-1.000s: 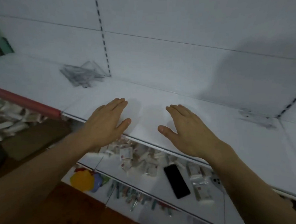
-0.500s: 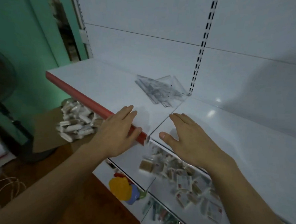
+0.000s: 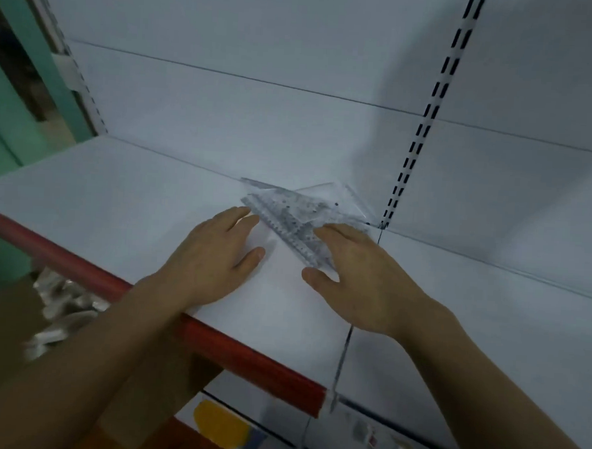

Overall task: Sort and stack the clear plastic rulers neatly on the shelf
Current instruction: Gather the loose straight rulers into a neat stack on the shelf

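A loose pile of clear plastic rulers (image 3: 298,210), some triangular, lies on the white shelf (image 3: 117,208) near its back right corner. My left hand (image 3: 214,257) is flat, palm down, with straight fingers; its fingertips reach the pile's left edge. My right hand (image 3: 364,276) is also flat with fingers straight, and its fingertips lie over the pile's near right end. Neither hand grips anything.
The shelf has a red front strip (image 3: 239,358). A slotted upright (image 3: 419,127) runs up the white back panel beside the pile. A second white shelf (image 3: 471,319) adjoins on the right. Lower shelves hold small packets (image 3: 60,315) and a yellow object (image 3: 219,426).
The view has swung left and closer to the ruler pile. Both hands moved forward from the shelf's front edge to the pile, still flat.
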### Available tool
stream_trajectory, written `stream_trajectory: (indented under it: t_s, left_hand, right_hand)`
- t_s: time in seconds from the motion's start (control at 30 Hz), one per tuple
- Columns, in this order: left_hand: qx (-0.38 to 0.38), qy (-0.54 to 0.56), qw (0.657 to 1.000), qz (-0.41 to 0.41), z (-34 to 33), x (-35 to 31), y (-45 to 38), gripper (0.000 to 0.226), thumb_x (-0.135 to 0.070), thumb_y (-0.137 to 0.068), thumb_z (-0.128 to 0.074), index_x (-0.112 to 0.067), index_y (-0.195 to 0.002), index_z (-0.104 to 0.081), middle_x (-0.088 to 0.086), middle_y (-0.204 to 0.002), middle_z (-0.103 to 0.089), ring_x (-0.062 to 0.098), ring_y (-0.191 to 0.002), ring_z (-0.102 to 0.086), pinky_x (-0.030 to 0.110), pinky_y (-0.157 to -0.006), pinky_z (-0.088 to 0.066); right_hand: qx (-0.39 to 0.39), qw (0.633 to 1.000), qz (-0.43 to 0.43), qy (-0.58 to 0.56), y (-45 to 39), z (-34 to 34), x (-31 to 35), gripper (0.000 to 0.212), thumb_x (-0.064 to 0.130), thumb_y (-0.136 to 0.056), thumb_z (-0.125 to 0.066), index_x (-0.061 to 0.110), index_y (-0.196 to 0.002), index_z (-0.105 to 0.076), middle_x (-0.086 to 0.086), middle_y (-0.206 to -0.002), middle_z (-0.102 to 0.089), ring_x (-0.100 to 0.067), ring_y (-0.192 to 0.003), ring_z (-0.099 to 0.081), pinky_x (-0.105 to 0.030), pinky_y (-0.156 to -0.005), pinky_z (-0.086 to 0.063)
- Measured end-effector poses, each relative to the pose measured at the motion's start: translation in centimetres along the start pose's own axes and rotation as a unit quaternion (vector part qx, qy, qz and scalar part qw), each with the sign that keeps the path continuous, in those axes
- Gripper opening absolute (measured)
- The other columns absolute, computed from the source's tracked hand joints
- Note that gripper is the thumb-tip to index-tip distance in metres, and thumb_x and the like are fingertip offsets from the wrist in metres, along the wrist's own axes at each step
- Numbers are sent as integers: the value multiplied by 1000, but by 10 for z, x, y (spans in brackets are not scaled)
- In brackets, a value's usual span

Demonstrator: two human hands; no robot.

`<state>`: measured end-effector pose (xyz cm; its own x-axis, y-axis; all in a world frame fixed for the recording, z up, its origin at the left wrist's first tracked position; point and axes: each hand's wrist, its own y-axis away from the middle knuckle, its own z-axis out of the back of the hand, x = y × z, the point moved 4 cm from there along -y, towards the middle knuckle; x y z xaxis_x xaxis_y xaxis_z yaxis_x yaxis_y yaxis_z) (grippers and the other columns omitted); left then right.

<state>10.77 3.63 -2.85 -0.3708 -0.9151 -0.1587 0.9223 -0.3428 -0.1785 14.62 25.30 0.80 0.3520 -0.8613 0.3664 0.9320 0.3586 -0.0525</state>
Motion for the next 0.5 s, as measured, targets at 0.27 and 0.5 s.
stream_trajectory:
  t_s: [0.27,0.5]
  left_hand:
    - [-37,16,996,-84,-1,47,-64,50,-42,-98,-46,-11,-136,-55,7,-131,-56,30,-106,-61,45,-78,-56]
    - [-94,123,968,-196,-3,68,-117,39,-28,-89,-46,-12,-120,-65,5,-113,-58,26,-98,-59,41,-78,-54]
  right_hand:
    - [-46,994,-95,42,-52,3,13,58,46,-102,-51,19,-152,-38,1,-155,-42,-20,-139,-42,-40,-116,-36]
    - [-70,981,-167,70,-98,-7,20,61,42,-98,-56,19,-152,-41,-1,-154,-46,-24,-142,-41,-44,-115,-37]
